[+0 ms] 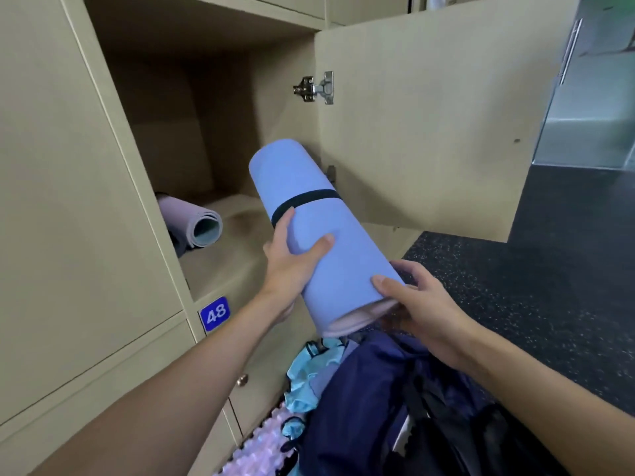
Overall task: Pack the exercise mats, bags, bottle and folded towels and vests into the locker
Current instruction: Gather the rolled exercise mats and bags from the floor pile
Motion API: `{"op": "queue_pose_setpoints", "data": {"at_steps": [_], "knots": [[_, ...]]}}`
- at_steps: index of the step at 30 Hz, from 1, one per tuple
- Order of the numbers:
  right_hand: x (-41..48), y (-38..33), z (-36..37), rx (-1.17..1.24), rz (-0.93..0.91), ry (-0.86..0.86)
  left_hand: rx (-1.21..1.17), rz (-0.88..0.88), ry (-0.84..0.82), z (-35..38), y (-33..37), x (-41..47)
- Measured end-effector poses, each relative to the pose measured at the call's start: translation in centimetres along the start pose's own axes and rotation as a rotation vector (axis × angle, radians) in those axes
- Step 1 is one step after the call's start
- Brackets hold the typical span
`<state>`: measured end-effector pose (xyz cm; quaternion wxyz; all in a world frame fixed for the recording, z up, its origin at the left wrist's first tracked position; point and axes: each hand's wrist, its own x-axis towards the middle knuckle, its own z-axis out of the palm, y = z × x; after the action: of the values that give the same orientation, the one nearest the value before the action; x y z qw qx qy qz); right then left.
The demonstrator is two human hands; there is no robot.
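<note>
A rolled blue exercise mat (309, 214) with a black strap is held up at the mouth of the open locker (220, 269), its far end pointing inward. My left hand (292, 259) grips the roll's middle from the left, thumb over the top. My right hand (419, 304) holds the near end, fingers curled round its rim. Inside, a rolled lilac mat (192, 221) lies on the locker floor at the left. Below my hands sit a dark blue bag (388, 407), light blue cloth (309, 376) and a pale purple knobbly mat (261, 444).
The locker door (429, 125) stands swung open to the right, with a metal hinge (316, 87) at its inner edge. Shut locker fronts fill the left side, one tagged 48 (214, 314). Dark speckled flooring (536, 304) spreads to the right.
</note>
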<state>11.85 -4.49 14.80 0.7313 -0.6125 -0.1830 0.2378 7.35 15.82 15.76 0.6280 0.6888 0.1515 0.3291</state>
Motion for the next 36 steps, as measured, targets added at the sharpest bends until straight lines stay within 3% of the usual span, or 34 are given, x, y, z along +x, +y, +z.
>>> {"op": "queue_pose_setpoints", "data": {"at_steps": [7,14,19,21,30,36], "knots": [[8.1,-1.9,3.4,0.086,0.010,0.013,0.106,-0.031,0.003,-4.9,-0.3,5.3],[15.7,0.0,6.5,0.097,0.079,0.063,0.478,0.029,0.049,-8.9,-3.0,6.5],[20.0,0.8,8.3,-0.043,-0.018,0.057,1.226,-0.052,-0.021,-11.1,-4.8,6.3],[21.8,0.9,9.2,-0.122,-0.062,0.040,1.367,-0.056,-0.061,-11.5,-5.6,6.4],[27.3,1.9,12.0,-0.350,-0.179,-0.026,1.475,-0.096,0.004,-11.6,-5.9,7.5],[26.8,3.0,11.1,-0.500,-0.448,-0.036,1.456,-0.095,0.037,-11.5,-6.0,7.7]]}}
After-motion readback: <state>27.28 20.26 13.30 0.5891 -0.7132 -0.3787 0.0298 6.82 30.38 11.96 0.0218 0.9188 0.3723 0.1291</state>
